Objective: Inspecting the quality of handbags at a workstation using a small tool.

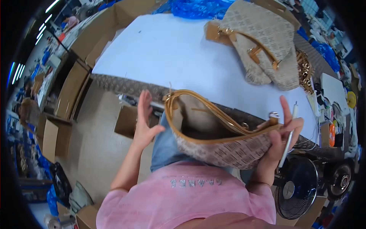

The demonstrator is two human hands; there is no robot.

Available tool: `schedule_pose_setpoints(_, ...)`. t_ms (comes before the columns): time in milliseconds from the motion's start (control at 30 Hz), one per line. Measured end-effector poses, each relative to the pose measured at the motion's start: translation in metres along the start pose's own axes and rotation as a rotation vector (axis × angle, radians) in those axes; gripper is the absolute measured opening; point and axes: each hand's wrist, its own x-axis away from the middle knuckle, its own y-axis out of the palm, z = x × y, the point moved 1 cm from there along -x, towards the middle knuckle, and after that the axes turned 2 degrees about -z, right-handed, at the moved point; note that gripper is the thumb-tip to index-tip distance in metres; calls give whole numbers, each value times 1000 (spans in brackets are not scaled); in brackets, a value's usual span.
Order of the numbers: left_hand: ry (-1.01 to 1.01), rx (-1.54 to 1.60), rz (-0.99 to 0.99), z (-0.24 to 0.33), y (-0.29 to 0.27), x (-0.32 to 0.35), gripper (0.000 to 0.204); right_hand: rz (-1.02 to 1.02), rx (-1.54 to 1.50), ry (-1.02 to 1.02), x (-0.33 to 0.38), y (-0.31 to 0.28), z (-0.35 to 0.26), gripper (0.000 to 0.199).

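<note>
A beige patterned handbag with tan trim hangs in front of my body, its zipped mouth wide apart and its pale lining showing. My right hand grips the bag's right end, near a silver ring, and also has a slim white pen between its fingers. To the left of the bag, my left hand is open, fingers spread and holding nothing. It is nearest to the bag's left corner, where the zipper ends, but apart from it.
Another patterned bag with tan straps lies on the white table, beside gold chains. Blue plastic lies at the back. Cardboard boxes stand below and left. A black fan is at my right.
</note>
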Motion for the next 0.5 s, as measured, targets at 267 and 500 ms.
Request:
schedule_pose_setpoints(267, -228, 130, -61, 16, 10, -37, 51, 274, 88, -374, -46, -30, -5, 26)
schedule_pose_setpoints(500, -213, 387, 185, 17, -90, -195, 50, 685, 269, -424, -52, -77, -12, 22)
